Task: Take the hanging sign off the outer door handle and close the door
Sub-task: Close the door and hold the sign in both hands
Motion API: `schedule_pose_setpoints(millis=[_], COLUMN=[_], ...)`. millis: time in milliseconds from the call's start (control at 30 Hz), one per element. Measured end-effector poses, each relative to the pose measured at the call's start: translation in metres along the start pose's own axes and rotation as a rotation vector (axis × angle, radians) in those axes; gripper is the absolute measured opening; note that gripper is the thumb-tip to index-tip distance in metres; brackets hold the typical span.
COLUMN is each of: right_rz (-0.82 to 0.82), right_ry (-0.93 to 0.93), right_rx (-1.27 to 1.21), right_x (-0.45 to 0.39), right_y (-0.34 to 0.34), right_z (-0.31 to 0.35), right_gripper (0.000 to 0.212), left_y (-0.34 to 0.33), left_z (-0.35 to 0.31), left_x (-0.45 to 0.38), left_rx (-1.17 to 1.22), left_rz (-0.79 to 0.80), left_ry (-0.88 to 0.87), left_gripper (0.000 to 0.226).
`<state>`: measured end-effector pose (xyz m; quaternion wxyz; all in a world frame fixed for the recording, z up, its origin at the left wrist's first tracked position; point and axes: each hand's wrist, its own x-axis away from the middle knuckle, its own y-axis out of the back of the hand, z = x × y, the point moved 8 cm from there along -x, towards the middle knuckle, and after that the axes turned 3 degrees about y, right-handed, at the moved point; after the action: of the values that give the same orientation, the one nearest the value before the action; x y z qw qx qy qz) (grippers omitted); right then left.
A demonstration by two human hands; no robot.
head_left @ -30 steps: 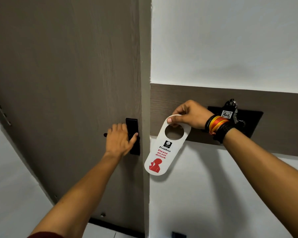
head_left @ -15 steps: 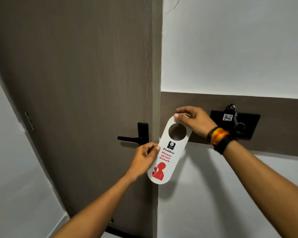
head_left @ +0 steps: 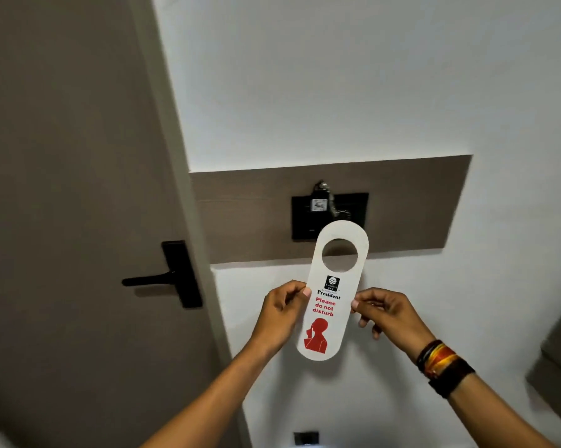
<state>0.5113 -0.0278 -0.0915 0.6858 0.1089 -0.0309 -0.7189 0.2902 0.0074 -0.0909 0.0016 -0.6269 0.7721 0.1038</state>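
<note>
A white hanging sign (head_left: 331, 286) with a round hole, black "President" and red "Please do not disturb" print stands upright in front of the wall. My left hand (head_left: 280, 313) pinches its left edge and my right hand (head_left: 384, 312) pinches its right edge, both at mid-height. The brown door (head_left: 72, 189) fills the left of the view and lies flush in its frame. Its black lever handle (head_left: 162, 279) is bare, a hand's width left of my left hand.
Behind the sign a brown wall panel (head_left: 240, 215) carries a black key-card holder (head_left: 329, 215) with a tagged key and chain. A small black socket (head_left: 306, 437) sits low on the white wall. Grey furniture (head_left: 560, 350) shows at the right edge.
My left hand left the door handle and took the sign's left edge. My right hand slid from the sign's top to its right edge. The sign moved right, now upright before the wall.
</note>
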Motion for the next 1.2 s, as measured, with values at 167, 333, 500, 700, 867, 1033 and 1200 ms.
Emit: schedule_pose_setpoints(millis=[167, 333, 500, 700, 867, 1033, 1200], right_rz=[-0.123, -0.268, -0.388, -0.561, -0.671, -0.727, -0.829], right_ry=[-0.046, -0.157, -0.303, -0.509, -0.598, -0.752, -0.820], right_rx=[0.035, 0.070, 0.082, 0.070, 0.084, 0.002, -0.035], right_x=[0.012, 0.045, 0.089, 0.142, 0.159, 0.156, 0.144], right_y=[0.098, 0.236, 0.353, 0.481, 0.557, 0.599, 0.626], right_z=[-0.039, -0.100, -0.171, -0.251, -0.300, -0.355, -0.385], right_gripper=[0.009, 0.008, 0.009, 0.013, 0.018, 0.012, 0.004], left_y=[-0.104, -0.259, -0.405, -0.572, -0.671, -0.733, -0.767], left_z=[0.001, 0.014, 0.043, 0.075, 0.098, 0.129, 0.152], left_x=[-0.027, -0.047, -0.058, -0.066, -0.070, -0.069, -0.075], left_rx=[-0.076, -0.160, -0.218, -0.167, -0.161, -0.130, -0.116], left_rz=[0.144, 0.362, 0.517, 0.622, 0.618, 0.614, 0.628], left_ry=[0.051, 0.112, 0.180, 0.267, 0.372, 0.561, 0.686], left_gripper=[0.021, 0.027, 0.026, 0.025, 0.024, 0.028, 0.032])
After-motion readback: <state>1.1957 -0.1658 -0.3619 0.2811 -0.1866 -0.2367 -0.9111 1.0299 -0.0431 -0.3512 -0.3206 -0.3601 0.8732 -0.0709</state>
